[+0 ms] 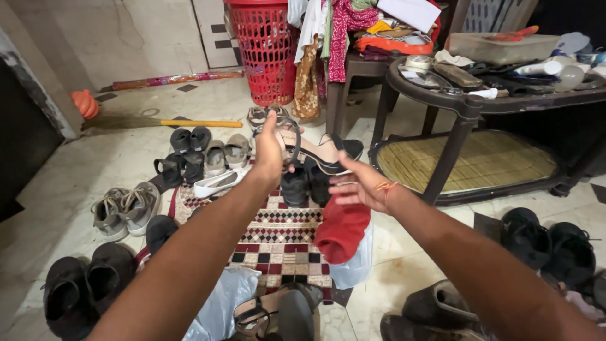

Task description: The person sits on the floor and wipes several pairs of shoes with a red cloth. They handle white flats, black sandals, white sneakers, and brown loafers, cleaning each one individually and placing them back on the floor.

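— Pale marble floor tiles [76, 170] lie under rows of shoes, with a checked woven mat [281, 237] in the middle?

— Yes. Behind stands a red plastic lattice basket [268, 50]; a dark round plastic table [480, 101] carries clutter.

— And the hands?

— The left hand [270, 151] is raised, fingers closed around the thin strap of a dark strappy wedge sandal [315, 150] held above the mat. The right hand [356, 184] hangs open, fingers spread, just under the sandal and above a red cloth bundle [341, 230] on a whitish plastic bag [356, 265].
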